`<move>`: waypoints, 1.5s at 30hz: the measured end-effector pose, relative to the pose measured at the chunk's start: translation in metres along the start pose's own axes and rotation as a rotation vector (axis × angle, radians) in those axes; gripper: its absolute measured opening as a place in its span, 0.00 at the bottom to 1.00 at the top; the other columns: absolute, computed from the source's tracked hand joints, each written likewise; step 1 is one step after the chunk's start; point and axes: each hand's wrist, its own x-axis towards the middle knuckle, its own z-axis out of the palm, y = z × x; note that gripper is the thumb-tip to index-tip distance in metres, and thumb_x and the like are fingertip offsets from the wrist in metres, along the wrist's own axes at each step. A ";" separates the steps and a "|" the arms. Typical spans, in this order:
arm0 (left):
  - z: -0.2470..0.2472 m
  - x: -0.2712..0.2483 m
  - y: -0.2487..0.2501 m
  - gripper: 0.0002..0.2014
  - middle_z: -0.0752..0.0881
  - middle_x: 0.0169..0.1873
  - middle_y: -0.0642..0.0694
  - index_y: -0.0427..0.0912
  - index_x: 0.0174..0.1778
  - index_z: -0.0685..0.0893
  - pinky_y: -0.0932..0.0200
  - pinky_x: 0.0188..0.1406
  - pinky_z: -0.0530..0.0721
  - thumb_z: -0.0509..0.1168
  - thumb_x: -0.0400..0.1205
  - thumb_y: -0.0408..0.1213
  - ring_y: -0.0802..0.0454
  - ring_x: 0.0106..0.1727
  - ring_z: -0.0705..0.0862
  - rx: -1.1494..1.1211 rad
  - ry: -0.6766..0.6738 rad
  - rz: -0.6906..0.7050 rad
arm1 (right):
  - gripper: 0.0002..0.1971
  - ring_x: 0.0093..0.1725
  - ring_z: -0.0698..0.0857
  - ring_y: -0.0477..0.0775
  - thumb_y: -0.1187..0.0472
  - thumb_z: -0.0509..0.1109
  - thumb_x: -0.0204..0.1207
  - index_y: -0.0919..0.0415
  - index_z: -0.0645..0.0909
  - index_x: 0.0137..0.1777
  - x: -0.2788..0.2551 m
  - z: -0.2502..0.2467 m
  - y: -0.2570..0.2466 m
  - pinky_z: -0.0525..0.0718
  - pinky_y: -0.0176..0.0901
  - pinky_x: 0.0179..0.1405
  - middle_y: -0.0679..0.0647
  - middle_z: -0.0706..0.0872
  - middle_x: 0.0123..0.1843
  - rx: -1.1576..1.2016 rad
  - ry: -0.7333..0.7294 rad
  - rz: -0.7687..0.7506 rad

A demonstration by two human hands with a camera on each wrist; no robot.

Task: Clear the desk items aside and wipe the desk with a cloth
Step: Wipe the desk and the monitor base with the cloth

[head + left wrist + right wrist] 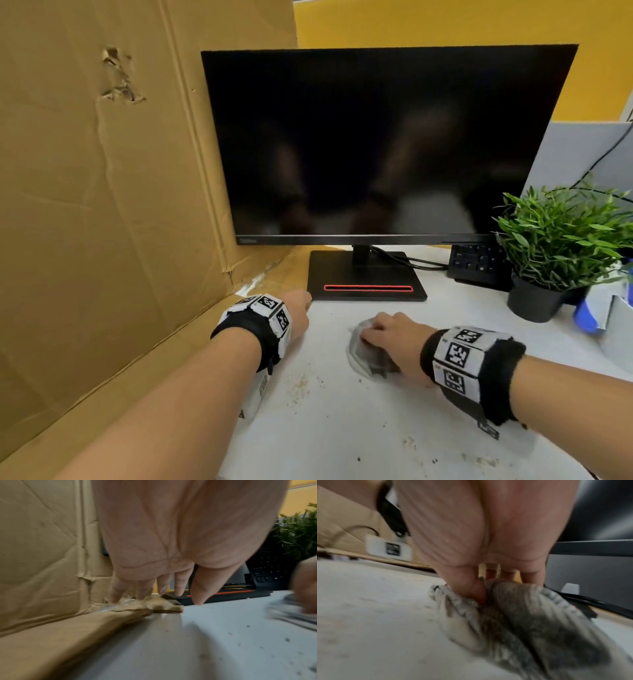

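Note:
My right hand presses a crumpled grey cloth onto the white desk, in front of the monitor base. In the right wrist view the thumb digs into the cloth and the fingers curl over its top. My left hand hangs just above the desk at the left. Its fingers are straight and point down near the torn cardboard edge, holding nothing. Brown dirt specks lie scattered on the desk between my arms and near the front edge.
A big cardboard sheet stands along the left. A black monitor stands at the back on a flat base. At the right are a black keyboard, a potted plant and a blue and white item.

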 end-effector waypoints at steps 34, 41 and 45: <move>0.005 -0.056 -0.073 0.14 0.81 0.54 0.37 0.40 0.59 0.79 0.61 0.40 0.72 0.54 0.81 0.28 0.51 0.49 0.69 0.023 -0.004 -0.099 | 0.25 0.61 0.82 0.59 0.70 0.64 0.80 0.52 0.74 0.75 0.069 -0.058 -0.085 0.78 0.43 0.59 0.55 0.81 0.69 0.041 0.079 -0.213; 0.019 -0.071 -0.058 0.12 0.85 0.53 0.40 0.40 0.57 0.82 0.60 0.49 0.78 0.57 0.83 0.28 0.39 0.65 0.81 -0.058 0.011 -0.028 | 0.26 0.60 0.82 0.57 0.73 0.65 0.75 0.45 0.82 0.67 -0.002 -0.023 -0.091 0.80 0.45 0.63 0.49 0.84 0.67 -0.004 -0.023 -0.457; 0.024 -0.080 -0.050 0.19 0.78 0.70 0.42 0.40 0.75 0.73 0.60 0.66 0.73 0.54 0.88 0.34 0.45 0.70 0.77 -0.045 0.066 -0.009 | 0.30 0.62 0.83 0.54 0.76 0.60 0.75 0.47 0.79 0.70 -0.020 -0.032 -0.049 0.80 0.43 0.65 0.48 0.84 0.67 0.183 0.072 -0.249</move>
